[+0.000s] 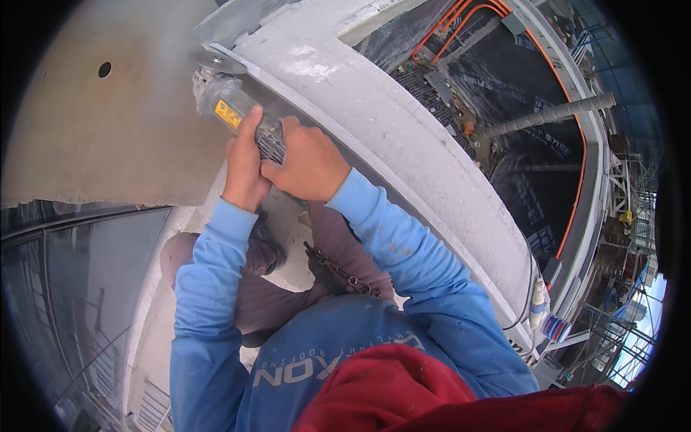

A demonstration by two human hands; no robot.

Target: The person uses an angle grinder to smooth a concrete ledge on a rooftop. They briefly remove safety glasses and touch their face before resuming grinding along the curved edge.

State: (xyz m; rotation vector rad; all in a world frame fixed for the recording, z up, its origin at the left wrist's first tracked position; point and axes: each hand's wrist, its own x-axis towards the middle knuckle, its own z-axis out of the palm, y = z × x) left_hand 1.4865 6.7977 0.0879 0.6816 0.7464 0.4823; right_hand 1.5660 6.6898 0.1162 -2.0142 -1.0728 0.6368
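Both my hands hold a dusty angle grinder (pixel 232 101) with a yellow label on its body. My left hand (pixel 247 162) supports the body from below and the left side, its thumb lying along the top. Wrapped round the rear of the grinder is my right hand (pixel 308 160). The flat disc (pixel 218 62) at the grinder's head lies at the edge of a pale concrete ledge (pixel 288 61), touching it or very close. Whether the disc spins cannot be made out.
A tan panel (pixel 101 137) with a round hole stands at the left. Beyond the ledge lies a recessed area with black sheeting (pixel 518 93), orange conduit (pixel 541 45) and a grey pipe (pixel 551 115). A cable connector (pixel 538 302) and a can (pixel 555 328) sit at the right. Scaffolding (pixel 626 237) stands further off.
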